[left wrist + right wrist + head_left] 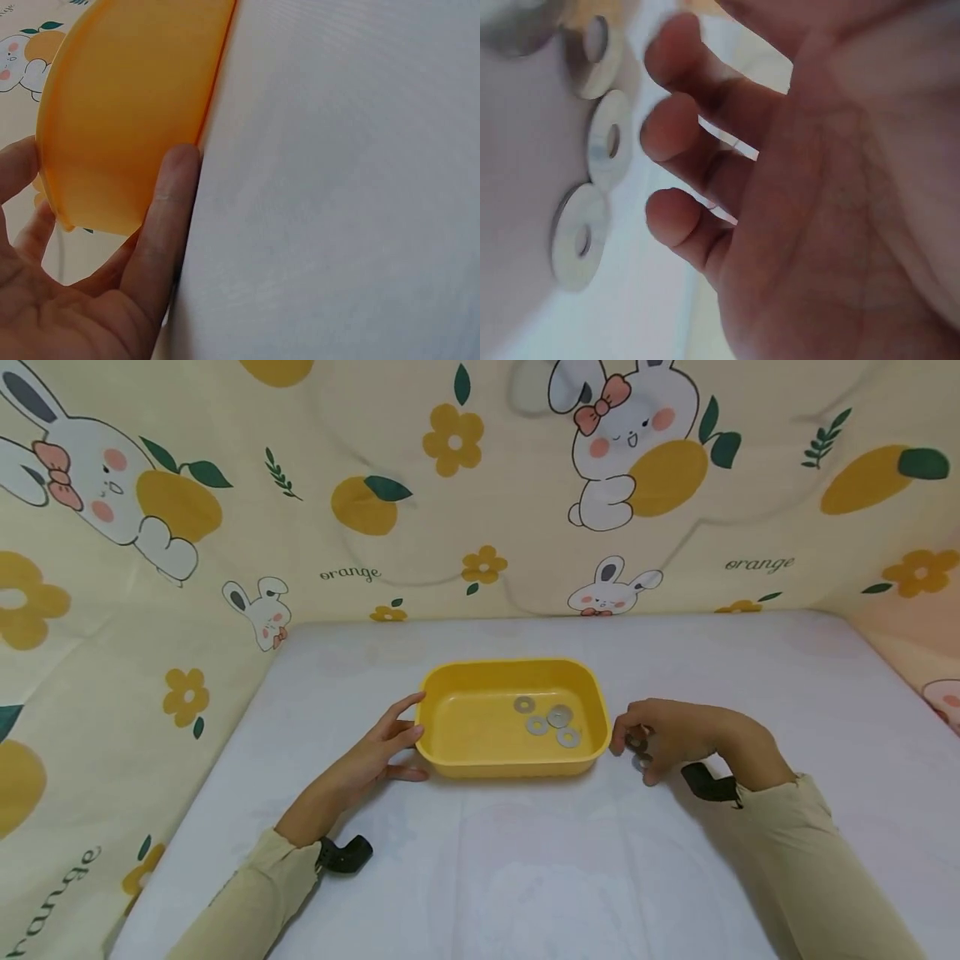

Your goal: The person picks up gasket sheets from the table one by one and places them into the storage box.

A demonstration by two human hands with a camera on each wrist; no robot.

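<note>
A yellow plastic tray [465, 727] sits on the white table, with several flat metal washers [537, 725] lying in its right half. My left hand [375, 747] rests against the tray's left end; its fingers are spread along the rim and side wall. In the left wrist view, one fingertip [180, 161] presses low on the tray's wall [127, 112]. Just right of the tray, my right hand [678, 731] reaches down, fingers bent, over loose washers [641, 762]. The right wrist view shows a row of washers [609, 139] beside the bent fingertips [671, 127], apart from them.
White cloth covers the table [480, 860]. Behind it and along the sides rises a cream backdrop [525, 510] printed with rabbits, oranges and flowers. Small black devices are strapped at the left wrist [345, 854] and right wrist [708, 782].
</note>
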